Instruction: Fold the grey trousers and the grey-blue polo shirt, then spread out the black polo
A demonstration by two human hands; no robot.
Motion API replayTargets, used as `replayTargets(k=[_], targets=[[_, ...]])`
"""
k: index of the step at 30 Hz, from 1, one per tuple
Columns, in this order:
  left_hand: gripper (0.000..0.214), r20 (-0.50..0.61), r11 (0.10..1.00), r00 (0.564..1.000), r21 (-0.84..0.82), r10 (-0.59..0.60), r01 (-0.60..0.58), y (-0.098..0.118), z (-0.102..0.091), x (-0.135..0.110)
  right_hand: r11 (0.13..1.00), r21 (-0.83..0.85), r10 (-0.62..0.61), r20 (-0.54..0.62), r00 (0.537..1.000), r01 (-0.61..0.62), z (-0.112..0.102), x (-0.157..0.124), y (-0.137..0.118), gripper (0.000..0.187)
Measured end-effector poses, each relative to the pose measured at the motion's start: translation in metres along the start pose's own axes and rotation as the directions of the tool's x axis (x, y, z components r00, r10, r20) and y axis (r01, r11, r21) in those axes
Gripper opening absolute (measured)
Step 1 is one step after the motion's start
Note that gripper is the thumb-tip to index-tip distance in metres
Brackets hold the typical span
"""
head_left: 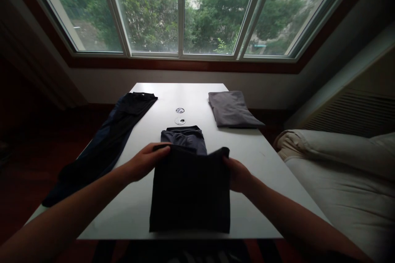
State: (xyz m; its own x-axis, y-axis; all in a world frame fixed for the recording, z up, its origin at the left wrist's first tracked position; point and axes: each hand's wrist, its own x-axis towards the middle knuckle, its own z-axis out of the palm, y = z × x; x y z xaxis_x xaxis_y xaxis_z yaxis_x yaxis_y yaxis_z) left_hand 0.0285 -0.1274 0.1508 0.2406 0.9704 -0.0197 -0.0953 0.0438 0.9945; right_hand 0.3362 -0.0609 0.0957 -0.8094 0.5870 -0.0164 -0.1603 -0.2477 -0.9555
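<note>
Head view: left hand point(145, 162), right hand point(239, 174) pinch black cloth point(189, 191) on table point(197, 96) under window point(154, 8).

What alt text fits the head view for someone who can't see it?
The left hand and right hand grip the far corners of a dark folded garment on a white table. Beyond lie a grey-blue garment, dark trousers left, a folded grey cloth right.
</note>
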Motion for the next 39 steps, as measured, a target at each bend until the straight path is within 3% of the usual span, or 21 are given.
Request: replayTargets(k=[3, 5, 9, 11, 13, 15, 18, 21, 24, 26, 28, 30, 32, 33, 35, 39], targets=[[0.042, -0.165, 0.991, 0.983, -0.115, -0.08, 0.061, -0.014, -0.017, 0.058, 0.999, -0.032, -0.024, -0.139, 0.99, 0.019, -0.023, 0.053, -0.016, 0.053], [0.043, -0.264, 0.995, 0.962, -0.092, -0.069, 0.046, -0.022, -0.032, 0.094, 0.997, -0.072, -0.035, -0.216, 0.976, 0.02, -0.04, 0.088, -0.018, 0.051], [0.038, -0.378, 0.951, 0.921, 0.239, -0.093, 0.194, -0.047, -0.063, 0.149, 0.989, -0.136, -0.014, -0.442, 0.897, -0.052, -0.08, 0.145, -0.002, 0.043], [0.029, -0.421, 0.909, 0.902, 0.333, -0.094, 0.25, -0.062, -0.075, 0.165, 0.948, -0.288, -0.035, -0.522, 0.852, -0.137, -0.098, 0.162, 0.01, 0.034], [0.022, -0.453, 0.873, 0.89, 0.41, -0.057, 0.264, -0.076, -0.083, 0.174, 0.817, -0.533, -0.142, -0.553, 0.821, -0.218, -0.111, 0.17, 0.018, 0.027], [0.02, -0.476, 0.825, 0.879, 0.501, 0.008, 0.263, -0.086, -0.089, 0.179, 0.614, -0.734, -0.267, -0.539, 0.799, -0.29, -0.12, 0.174, 0.022, 0.026], [0.021, -0.5, 0.732, 0.858, 0.626, 0.113, 0.269, -0.094, -0.096, 0.181, 0.381, -0.843, -0.362, -0.513, 0.778, -0.379, -0.126, 0.175, 0.023, 0.03], [0.024, -0.519, 0.635, 0.834, 0.711, 0.186, 0.301, -0.096, -0.1, 0.18, 0.276, -0.849, -0.361, -0.526, 0.77, -0.45, -0.129, 0.175, 0.024, 0.031], [0.03, -0.528, 0.559, 0.814, 0.762, 0.242, 0.328, -0.096, -0.098, 0.173, 0.235, -0.859, -0.415, -0.511, 0.752, -0.455, -0.126, 0.175, 0.024, 0.029], [0.035, -0.522, 0.516, 0.8, 0.792, 0.295, 0.326, -0.095, -0.091, 0.166, 0.189, -0.894, -0.532, -0.441, 0.723, -0.407, -0.12, 0.173, 0.024, 0.028], [0.038, -0.448, 0.428, 0.807, 0.861, 0.385, 0.274, -0.096, -0.081, 0.157, 0.108, -0.939, -0.636, -0.318, 0.703, -0.326, -0.111, 0.17, 0.025, 0.028], [0.038, -0.269, 0.283, 0.849, 0.948, 0.454, 0.149, -0.099, -0.068, 0.148, 0.027, -0.976, -0.636, -0.183, 0.749, -0.216, -0.102, 0.167, 0.028, 0.028], [0.039, -0.065, 0.147, 0.902, 0.989, 0.427, 0.002, -0.108, -0.056, 0.14, -0.03, -0.993, -0.538, -0.078, 0.839, -0.111, -0.094, 0.165, 0.036, 0.03], [0.041, -0.015, 0.12, 0.924, 0.992, 0.382, -0.033, -0.114, -0.051, 0.137, -0.052, -0.995, -0.48, -0.047, 0.876, -0.081, -0.092, 0.164, 0.041, 0.033], [0.049, -0.02, 0.112, 0.957, 0.994, 0.29, -0.014, -0.127, -0.045, 0.133, -0.095, -0.993, -0.397, -0.028, 0.918, -0.071, -0.09, 0.164, 0.052, 0.043], [0.059, -0.091, 0.125, 0.974, 0.99, 0.207, 0.066, -0.142, -0.049, 0.14, -0.131, -0.987, -0.333, -0.049, 0.942, -0.098, -0.1, 0.172, 0.065, 0.059]])
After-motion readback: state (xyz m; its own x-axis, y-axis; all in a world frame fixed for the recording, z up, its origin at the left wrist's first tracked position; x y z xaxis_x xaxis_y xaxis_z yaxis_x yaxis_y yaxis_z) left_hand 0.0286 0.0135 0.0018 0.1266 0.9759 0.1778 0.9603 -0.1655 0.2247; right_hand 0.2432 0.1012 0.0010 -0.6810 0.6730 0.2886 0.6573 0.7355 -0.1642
